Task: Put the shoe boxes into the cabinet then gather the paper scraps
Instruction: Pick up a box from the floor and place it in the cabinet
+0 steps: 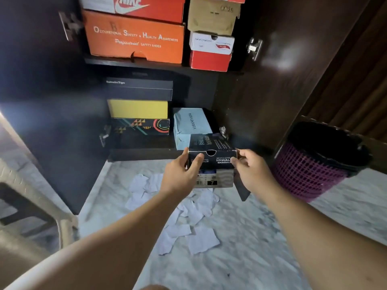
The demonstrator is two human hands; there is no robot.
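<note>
In front of the open cabinet (261, 97), both hands grip a black shoe box (212, 151) by its near corners: left hand (181, 176) with thumb on the front, right hand (250, 172) with fingers curled on the right edge. It is held above the floor (240, 258), just before the lower shelf, with paper scraps (188, 222) scattered below and a bin (318, 162) to the right

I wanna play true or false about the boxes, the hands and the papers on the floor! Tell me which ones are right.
1. Both hands, left hand and right hand, hold the black shoe box. True.
2. The paper scraps are in the purple basket. False: they lie on the floor.
3. The orange box sits on the upper shelf. True.
4. The yellow box is on top of its stack. False: a black box lies on it.
</note>
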